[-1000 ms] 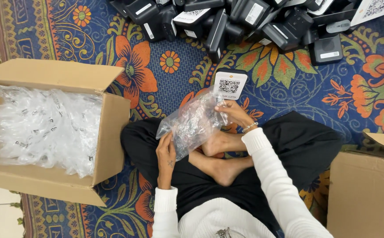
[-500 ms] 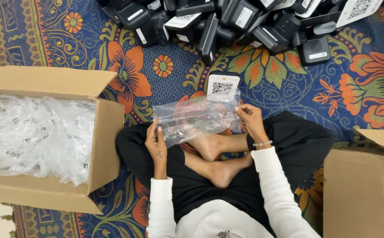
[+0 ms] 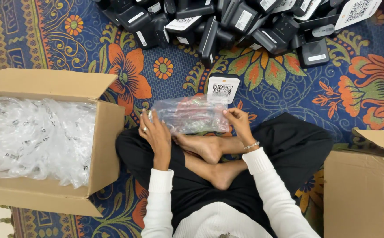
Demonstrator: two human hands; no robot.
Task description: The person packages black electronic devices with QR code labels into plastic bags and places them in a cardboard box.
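Fingers of both hands — left hand (image 3: 156, 134), right hand (image 3: 238, 121) — pinch the clear plastic bag's (image 3: 190, 115) opposite ends.

Two hands: the left hand (image 3: 156, 134) and the right hand (image 3: 238, 123), both on one clear bag (image 3: 190, 115). One white-faced device (image 3: 223, 87) stands alone just beyond the bag. Two cardboard boxes: one box (image 3: 106, 145) at the left, full of clear bags too many to count, another box (image 3: 355, 194) at the right. The pile of black devices (image 3: 227, 24) holds more than a dozen; the exact number cannot be told.
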